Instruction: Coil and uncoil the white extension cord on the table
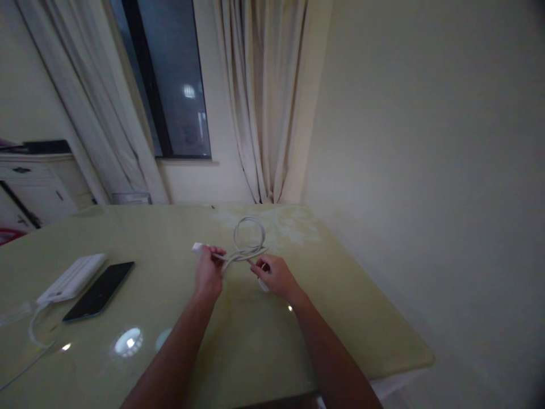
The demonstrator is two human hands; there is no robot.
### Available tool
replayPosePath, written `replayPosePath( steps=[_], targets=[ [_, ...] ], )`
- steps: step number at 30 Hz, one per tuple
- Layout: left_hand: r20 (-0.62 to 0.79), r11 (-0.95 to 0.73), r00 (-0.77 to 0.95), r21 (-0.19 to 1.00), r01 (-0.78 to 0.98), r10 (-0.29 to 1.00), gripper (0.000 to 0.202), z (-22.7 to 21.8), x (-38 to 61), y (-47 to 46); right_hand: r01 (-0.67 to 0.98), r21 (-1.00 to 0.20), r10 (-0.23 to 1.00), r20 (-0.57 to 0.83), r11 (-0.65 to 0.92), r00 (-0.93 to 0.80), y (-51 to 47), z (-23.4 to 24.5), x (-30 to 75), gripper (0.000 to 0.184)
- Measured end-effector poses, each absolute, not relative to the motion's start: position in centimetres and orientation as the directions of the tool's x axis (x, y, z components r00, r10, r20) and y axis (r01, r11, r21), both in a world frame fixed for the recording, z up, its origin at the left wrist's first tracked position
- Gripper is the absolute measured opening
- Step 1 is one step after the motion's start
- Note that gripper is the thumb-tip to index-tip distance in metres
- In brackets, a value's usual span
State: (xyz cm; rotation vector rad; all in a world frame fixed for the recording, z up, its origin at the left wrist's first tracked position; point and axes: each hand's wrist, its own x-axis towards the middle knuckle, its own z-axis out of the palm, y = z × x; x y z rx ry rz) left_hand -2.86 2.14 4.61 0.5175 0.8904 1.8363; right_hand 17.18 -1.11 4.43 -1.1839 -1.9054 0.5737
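Observation:
A white cable [249,241] forms a loop on the glossy yellow-green table [349,295], just beyond both hands. My left hand [208,271] is closed around one end of it, and a white plug sticks out to the left of the fist. My right hand [276,274] pinches the other part of the cable, fingers pressed together, with a white piece showing under the palm. Both forearms reach in from the bottom edge.
A white power bank [72,277] with a cord lies at the left, a dark phone [100,289] beside it. Curtains [259,96] and a dark window [170,74] stand behind the table. A white cabinet [34,182] is far left. A wall runs along the right.

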Motion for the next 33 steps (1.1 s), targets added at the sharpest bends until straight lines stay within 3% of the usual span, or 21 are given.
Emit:
replayPosePath(
  steps=[3, 7, 12, 15, 20, 29, 33],
  targets=[
    [-0.108, -0.328, -0.531, 0.678, -0.658, 0.841, 0.039, 5.8, -5.9, 2.7, 0.632, -0.600, 0.871, 0.355, 0.491, -0.340, -0.7, 4.5, 18.3, 0.009],
    [0.046, -0.483, -0.620, 0.673, -0.560, 0.783, 0.037, 6.5, -7.8, 2.7, 0.687, -0.512, 0.852, 0.386, 0.516, -0.352, 0.1, 4.5, 19.7, 0.011],
    [0.138, -0.535, -0.604, 0.643, -0.549, 0.785, 0.039, 6.8, -6.6, 1.9, 0.674, -0.551, 0.857, 0.443, 0.493, -0.265, 0.4, 4.0, 20.3, 0.014],
    [0.147, -0.477, -0.501, 0.610, -0.633, 0.853, 0.040, 6.9, -5.0, 1.2, 0.650, -0.622, 0.892, 0.392, 0.437, -0.224, 0.0, 3.3, 19.3, 0.011],
    [0.099, -0.378, -0.404, 0.603, -0.703, 0.909, 0.045, 7.7, -3.6, 0.4, 0.595, -0.653, 0.879, 0.405, 0.470, -0.250, -0.6, 3.6, 18.1, 0.026],
    [0.181, -0.582, -0.628, 0.625, -0.521, 0.757, 0.040, 9.3, -6.7, 0.7, 0.771, -0.380, 0.811, 0.511, 0.511, -0.286, 1.3, 4.8, 21.2, 0.031],
    [0.155, -0.470, -0.538, 0.715, -0.517, 0.829, 0.035, 8.4, -6.6, 1.0, 0.850, -0.272, 0.779, 0.585, 0.451, -0.226, 1.7, 4.0, 21.1, 0.029]
  ],
)
